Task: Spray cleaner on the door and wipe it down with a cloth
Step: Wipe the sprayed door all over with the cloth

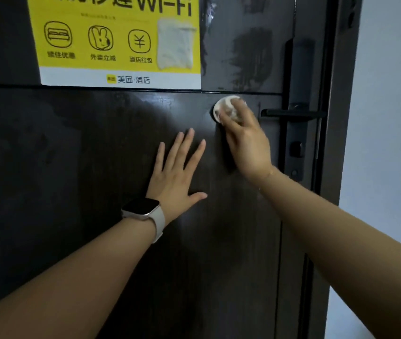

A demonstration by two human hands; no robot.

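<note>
Head view shows two bare forearms reaching up from the bottom edge toward a dark door (84,167). On the left wrist sits a watch (143,210) with a pale strap and a dark square face. Above it the left hand (177,172) lies flat against the door panel, fingers straight and spread, thumb stretched out to the right, holding nothing. The right hand (246,145) reaches higher and further right, a thin bracelet (269,174) on its wrist; its fingers are curled round a small bunched white cloth (231,110), pressing it onto the door just below the horizontal seam and just left of the black lever handle (290,113). The cloth is partly hidden by the fingers, so its full shape cannot be told. Behind the handle runs a long black lock plate (297,143) along the door's right edge. Higher up, a yellow poster (118,42) with printed icons and a white lower band is stuck to the upper panel, and dull smeared streaks (248,52) mark the surface to its right. Beyond the door frame is a pale wall (390,94).
</note>
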